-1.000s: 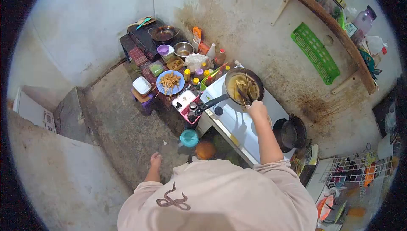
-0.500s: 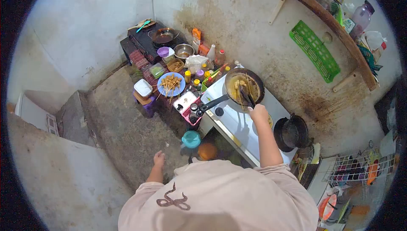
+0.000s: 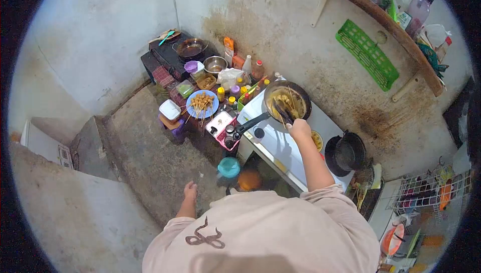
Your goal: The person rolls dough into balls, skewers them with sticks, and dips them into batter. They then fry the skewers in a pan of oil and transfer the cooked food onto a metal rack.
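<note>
My right hand is closed round dark tongs, whose far end reaches into a frying pan. Pale skewered food lies in the oil there, with thin sticks leaning across the pan. The pan's black handle points toward the front left of the white stove. My left hand hangs low over the floor, its fingers loosely bent and slightly apart, with nothing visible in it. A blue plate piled with browned skewers stands left of the stove.
A black wok sits at the stove's right end. Bottles, a steel bowl and a pink tray crowd the left side. A teal bucket stands on the floor near my body. A wooden shelf juts from the wall.
My right hand and the tongs have shifted slightly left within the pan, and the tongs lie at a different angle. The left hand still hangs low. The whole view has shifted a little.
</note>
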The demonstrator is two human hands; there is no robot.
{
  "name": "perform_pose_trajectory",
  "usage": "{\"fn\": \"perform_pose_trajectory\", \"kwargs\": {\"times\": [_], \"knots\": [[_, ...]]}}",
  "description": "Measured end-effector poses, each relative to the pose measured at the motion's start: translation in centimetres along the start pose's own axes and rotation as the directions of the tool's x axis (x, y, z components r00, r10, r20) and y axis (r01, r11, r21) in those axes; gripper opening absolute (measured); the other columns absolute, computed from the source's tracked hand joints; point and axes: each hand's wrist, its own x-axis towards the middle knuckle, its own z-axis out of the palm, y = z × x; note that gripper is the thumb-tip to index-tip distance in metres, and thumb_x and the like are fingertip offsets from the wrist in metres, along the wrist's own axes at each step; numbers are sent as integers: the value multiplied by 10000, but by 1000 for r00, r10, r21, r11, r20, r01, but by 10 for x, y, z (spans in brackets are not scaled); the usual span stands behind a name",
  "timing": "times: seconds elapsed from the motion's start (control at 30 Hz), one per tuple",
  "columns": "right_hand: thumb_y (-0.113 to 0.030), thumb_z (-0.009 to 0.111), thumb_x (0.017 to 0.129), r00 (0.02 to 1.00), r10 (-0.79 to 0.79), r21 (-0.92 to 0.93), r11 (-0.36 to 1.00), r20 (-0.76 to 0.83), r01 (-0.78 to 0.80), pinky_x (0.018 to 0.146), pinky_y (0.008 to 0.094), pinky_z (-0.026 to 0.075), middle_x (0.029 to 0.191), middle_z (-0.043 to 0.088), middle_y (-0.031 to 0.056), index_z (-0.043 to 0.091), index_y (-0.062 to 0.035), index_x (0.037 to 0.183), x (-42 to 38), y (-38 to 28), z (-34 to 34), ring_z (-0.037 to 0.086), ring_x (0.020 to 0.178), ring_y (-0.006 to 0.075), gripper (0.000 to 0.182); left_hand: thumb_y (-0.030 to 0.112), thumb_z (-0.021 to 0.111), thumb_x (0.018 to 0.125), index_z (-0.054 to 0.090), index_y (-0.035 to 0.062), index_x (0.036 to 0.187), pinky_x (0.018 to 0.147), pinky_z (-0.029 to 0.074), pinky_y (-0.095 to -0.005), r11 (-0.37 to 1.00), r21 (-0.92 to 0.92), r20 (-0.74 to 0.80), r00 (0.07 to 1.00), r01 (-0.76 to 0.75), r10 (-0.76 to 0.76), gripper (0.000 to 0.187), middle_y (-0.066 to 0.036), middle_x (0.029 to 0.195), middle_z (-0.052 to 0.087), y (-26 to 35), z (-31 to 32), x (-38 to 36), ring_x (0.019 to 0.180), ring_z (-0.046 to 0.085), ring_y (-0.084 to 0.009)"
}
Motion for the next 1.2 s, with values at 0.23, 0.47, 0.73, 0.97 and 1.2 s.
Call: {"fn": "perform_pose_trajectory", "kwargs": {"times": [0.23, 0.47, 0.73, 0.97, 1.2], "knots": [[-356, 586, 729, 997, -30, -67, 997, -65, 25, 746, 371, 457, 915, 576, 205, 604, 15, 855, 18, -1, 4, 567, 854, 318, 392, 91, 547, 757, 494, 75, 1109, 436, 385, -244, 1000, 15, -51, 999, 10, -9, 355, -35, 758, 552, -13, -7, -2, 530, 471, -105], [-357, 605, 718, 1000, -21, -10, 1000, -15, 21, 751, 372, 454, 908, 577, 214, 604, 18, 853, 32, -7, 4, 565, 860, 320, 399, 101, 555, 749, 505, 69, 1083, 427, 371, -240, 1000, -1, -67, 998, -21, 21, 340, -19, 647, 505, 0, -13, -21, 505, 453, -94], [-390, 619, 691, 998, 48, 155, 987, -42, -41, 749, 386, 437, 889, 572, 236, 592, 49, 856, 25, 17, 0, 553, 864, 351, 470, 124, 549, 756, 488, 65, 1108, 453, 394, -252, 995, 63, -62, 995, -78, 81, 362, -44, 769, 542, -25, -14, 0, 550, 482, -115], [-401, 608, 693, 996, 84, 144, 986, -34, -78, 760, 383, 435, 928, 562, 239, 579, 48, 894, 10, 28, -11, 548, 886, 346, 493, 166, 552, 761, 478, 80, 1124, 554, 450, -294, 984, 179, 5, 1000, -10, 10, 380, -63, 981, 558, -16, -14, 5, 771, 543, -162], [-346, 587, 733, 999, 32, 46, 998, 35, -34, 744, 390, 455, 916, 575, 223, 599, 19, 877, -15, 2, -7, 564, 861, 342, 393, 118, 572, 745, 493, 53, 1109, 630, 454, -279, 990, 127, 4, 999, -55, 54, 378, -75, 961, 559, -19, -6, 9, 798, 542, -161]]}}
